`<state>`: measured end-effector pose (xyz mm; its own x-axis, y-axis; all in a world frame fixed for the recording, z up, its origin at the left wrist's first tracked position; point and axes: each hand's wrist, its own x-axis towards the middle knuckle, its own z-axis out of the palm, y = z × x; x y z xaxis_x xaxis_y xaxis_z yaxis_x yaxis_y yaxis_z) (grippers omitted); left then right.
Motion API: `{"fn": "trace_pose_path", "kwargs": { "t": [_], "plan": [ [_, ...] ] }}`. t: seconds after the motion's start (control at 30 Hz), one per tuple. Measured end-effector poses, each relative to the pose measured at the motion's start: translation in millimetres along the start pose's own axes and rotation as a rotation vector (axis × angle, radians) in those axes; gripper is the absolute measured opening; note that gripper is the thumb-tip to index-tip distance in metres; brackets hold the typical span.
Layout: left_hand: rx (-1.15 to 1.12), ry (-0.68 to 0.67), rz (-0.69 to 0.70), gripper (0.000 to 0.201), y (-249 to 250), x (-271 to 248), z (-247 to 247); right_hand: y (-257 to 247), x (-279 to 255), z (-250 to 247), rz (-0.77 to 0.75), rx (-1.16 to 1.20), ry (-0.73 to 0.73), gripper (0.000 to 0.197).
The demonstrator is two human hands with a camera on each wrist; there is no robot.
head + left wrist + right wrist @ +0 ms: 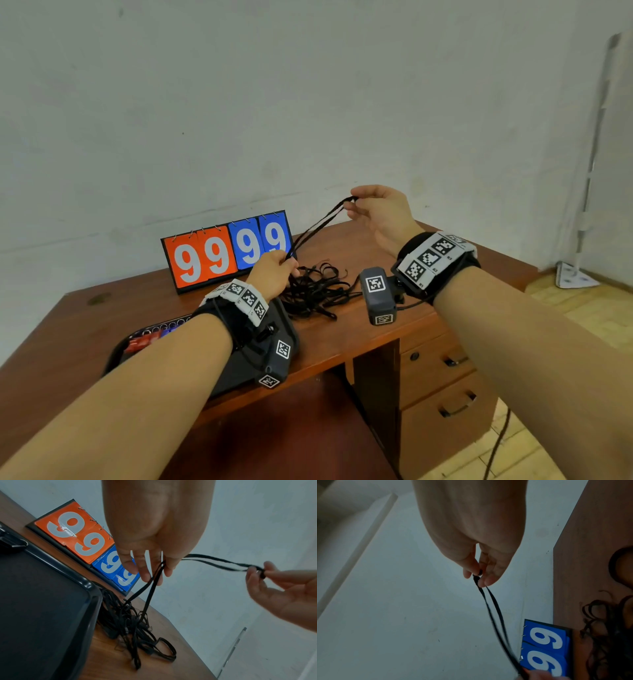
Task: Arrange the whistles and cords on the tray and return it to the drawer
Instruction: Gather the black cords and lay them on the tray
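Left forearm covers most of the tray [118, 356] at the desk's front-left edge; only a red and a blue whistle [142, 342] peek out (count impossible). Tangled cords [317, 291] near the desk's middle: individual strands can't be separated. Scoreboard [544, 649] is cut by the right-wrist picture's bottom edge.

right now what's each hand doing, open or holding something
Left hand: holding the black cord, fingers closed round its two strands above the tangle.
Right hand: pinching the cord's far end.
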<state>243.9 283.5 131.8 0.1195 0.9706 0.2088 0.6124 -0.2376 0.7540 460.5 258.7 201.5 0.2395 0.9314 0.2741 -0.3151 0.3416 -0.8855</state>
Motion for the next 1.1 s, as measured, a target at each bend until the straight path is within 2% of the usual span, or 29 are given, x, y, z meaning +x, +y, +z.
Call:
{"fn": "trace_pose_path", "kwargs": {
  "t": [0.13,0.3,0.5,0.63,0.73,0.87,0.97,1.03,1.1],
  "plan": [
    [-0.070,0.049,0.015,0.021,8,-2,-6,18,-2,-9,0.072,-0.325,0.028,0.028],
    [-0.123,0.046,0.046,0.021,25,-3,-10,38,-12,-11,0.064,-0.692,-0.083,0.022],
    [-0.181,0.069,0.071,0.023,34,-7,-15,61,-17,-6,0.145,-0.791,-0.304,0.019],
    [-0.214,0.095,0.071,0.024,34,-8,-25,77,-14,-2,0.191,-0.790,-0.365,0.023],
    [-0.232,0.094,0.067,0.024,29,-5,-33,88,-11,5,0.204,-0.847,-0.421,0.037],
    [-0.250,0.110,0.068,0.027,22,-2,-43,105,-7,21,0.170,-0.983,-0.583,0.060],
    [-0.244,0.118,0.070,0.028,18,-2,-49,120,-4,34,0.105,-1.042,-0.674,0.045],
    [-0.215,0.127,0.064,0.027,12,-1,-53,127,-2,39,0.070,-1.053,-0.651,0.027],
    [-0.210,0.143,0.041,0.026,3,0,-56,131,1,38,0.097,-1.018,-0.580,0.020]
  ]
}}
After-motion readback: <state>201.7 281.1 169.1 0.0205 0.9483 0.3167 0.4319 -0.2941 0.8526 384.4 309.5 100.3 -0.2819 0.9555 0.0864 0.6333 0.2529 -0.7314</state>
